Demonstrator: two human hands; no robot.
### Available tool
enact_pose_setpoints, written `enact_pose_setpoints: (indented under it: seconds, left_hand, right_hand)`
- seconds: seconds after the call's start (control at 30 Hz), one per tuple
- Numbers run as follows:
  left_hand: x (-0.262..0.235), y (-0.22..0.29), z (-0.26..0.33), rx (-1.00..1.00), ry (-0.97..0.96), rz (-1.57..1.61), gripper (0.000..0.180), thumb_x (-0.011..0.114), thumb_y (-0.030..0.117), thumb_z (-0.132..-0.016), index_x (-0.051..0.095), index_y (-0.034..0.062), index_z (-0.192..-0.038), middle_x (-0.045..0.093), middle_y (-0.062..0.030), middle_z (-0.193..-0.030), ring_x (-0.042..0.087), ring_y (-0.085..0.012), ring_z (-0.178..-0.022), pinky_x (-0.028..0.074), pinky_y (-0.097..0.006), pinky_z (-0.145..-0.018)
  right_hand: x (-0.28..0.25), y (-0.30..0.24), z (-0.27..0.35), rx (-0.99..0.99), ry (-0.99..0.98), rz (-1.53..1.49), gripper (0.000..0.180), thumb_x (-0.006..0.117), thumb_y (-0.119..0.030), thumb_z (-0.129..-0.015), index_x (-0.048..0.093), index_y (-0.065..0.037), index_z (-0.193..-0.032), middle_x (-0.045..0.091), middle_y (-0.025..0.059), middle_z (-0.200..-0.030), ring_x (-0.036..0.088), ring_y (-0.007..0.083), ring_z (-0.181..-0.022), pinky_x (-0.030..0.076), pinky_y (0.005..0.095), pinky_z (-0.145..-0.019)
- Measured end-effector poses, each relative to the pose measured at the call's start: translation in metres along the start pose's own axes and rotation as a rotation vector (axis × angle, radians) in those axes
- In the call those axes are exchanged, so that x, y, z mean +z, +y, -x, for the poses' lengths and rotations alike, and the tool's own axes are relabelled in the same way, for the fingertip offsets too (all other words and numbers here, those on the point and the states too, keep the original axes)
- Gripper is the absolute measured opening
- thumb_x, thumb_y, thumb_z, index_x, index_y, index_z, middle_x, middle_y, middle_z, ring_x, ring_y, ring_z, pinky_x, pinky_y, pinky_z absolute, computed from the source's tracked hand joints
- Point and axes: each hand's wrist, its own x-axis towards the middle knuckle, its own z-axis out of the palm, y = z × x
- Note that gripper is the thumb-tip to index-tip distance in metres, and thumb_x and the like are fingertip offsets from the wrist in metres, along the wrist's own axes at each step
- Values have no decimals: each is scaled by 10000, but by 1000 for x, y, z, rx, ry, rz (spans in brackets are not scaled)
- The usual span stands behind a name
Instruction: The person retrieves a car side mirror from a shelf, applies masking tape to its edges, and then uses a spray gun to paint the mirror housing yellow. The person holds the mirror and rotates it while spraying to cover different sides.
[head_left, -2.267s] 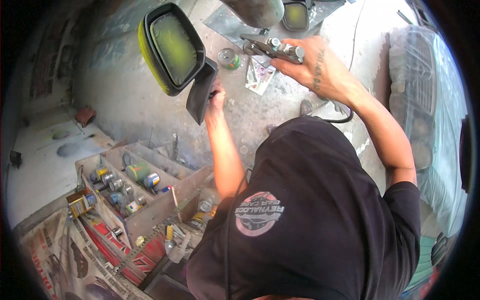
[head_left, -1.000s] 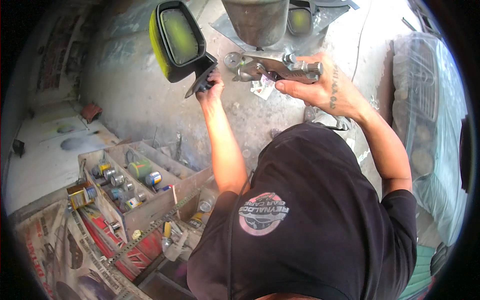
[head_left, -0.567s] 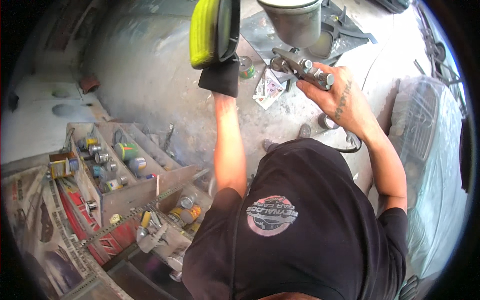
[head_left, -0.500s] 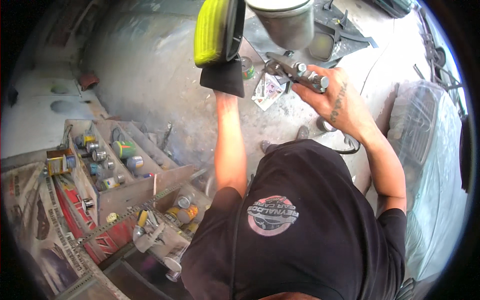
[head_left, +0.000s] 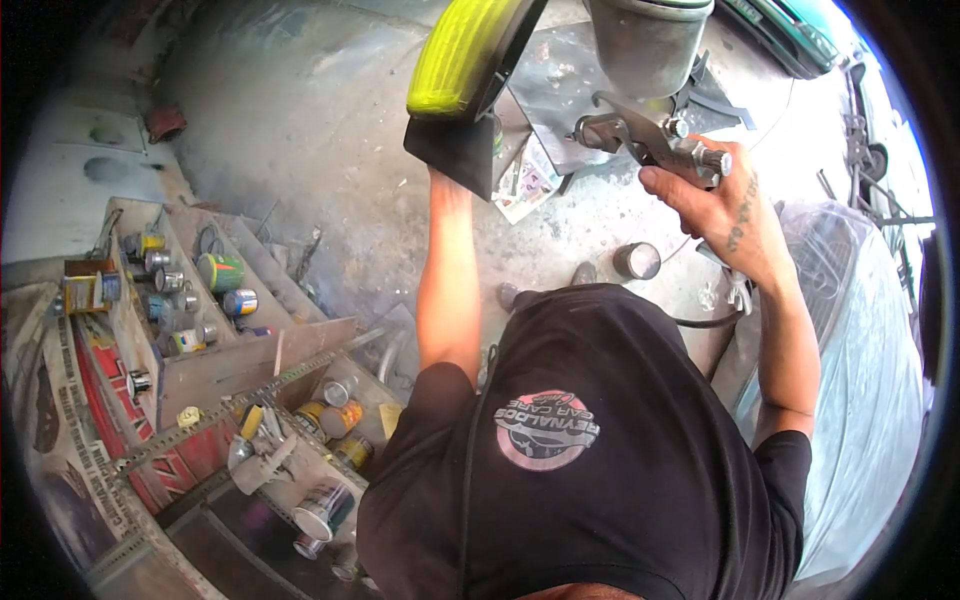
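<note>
Raised at the top centre is a car side mirror housing (head_left: 462,60), bright yellow-green on its shell with a black rim and a black flat base. My left hand (head_left: 449,187) holds it up from below; the fingers are hidden behind the black base. To the right, a metal spray gun (head_left: 655,142) with a large grey paint cup (head_left: 648,48) on top is in the grip of my right hand (head_left: 738,215). The thumb lies along the gun's near side, and the other fingers are mostly hidden. The gun's nozzle end points left toward the housing, with a gap between them.
A wooden rack (head_left: 215,375) with several paint cans stands at left. A round can (head_left: 638,261) is on the concrete floor near my feet, a printed sheet (head_left: 527,182) farther off. Clear plastic sheeting (head_left: 850,400) drapes something on the right. A dark hose (head_left: 708,322) trails beside me.
The mirror housing has shifted a little right and tilted. My right hand has carried the spray gun to the right, widening the gap. The whole view has shifted somewhat.
</note>
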Motion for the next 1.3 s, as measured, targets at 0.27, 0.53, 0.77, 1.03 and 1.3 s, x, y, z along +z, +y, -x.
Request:
enact_pose_setpoints:
  seconds: [0.27,0.53,0.77,1.03,1.3]
  left_hand:
    - [13,-24,0,5,-24,33,326,681,326,-863,716,162,-1142,742,-25,-1081,712,-238,-962,566,-374,-804]
    - [24,-36,0,221,35,10,308,671,307,-879,716,159,-1145,738,-35,-1084,712,-271,-939,571,-401,-785]
    - [32,-63,17,166,-72,-55,319,630,256,-908,686,138,-1198,703,-67,-1189,655,-285,-1108,526,-410,-916]
    - [6,-30,5,145,-91,1,353,587,241,-932,648,104,-1251,672,-78,-1256,614,-287,-1181,490,-404,-980]
    - [25,-69,29,-150,-107,716,363,606,209,-918,642,98,-1262,665,-83,-1266,609,-283,-1188,486,-398,-987]
  right_hand:
    - [-7,-6,10,198,-119,-67,667,813,-431,-803,627,42,-1234,648,196,-1070,662,257,-977,516,370,-889]
    - [5,10,-13,113,-5,-98,424,742,-354,-869,694,-16,-1119,598,191,-915,596,311,-885,468,397,-798]
    - [-9,-9,12,6,59,-26,416,839,-349,-797,701,11,-954,601,86,-820,600,164,-692,483,323,-623]
    - [-2,2,-4,-254,112,285,505,823,-378,-810,688,-23,-1143,610,146,-1006,635,247,-888,501,370,-802]
    - [-17,-15,5,48,-25,79,497,827,-373,-789,692,-52,-1144,639,157,-1017,662,266,-927,507,362,-834]
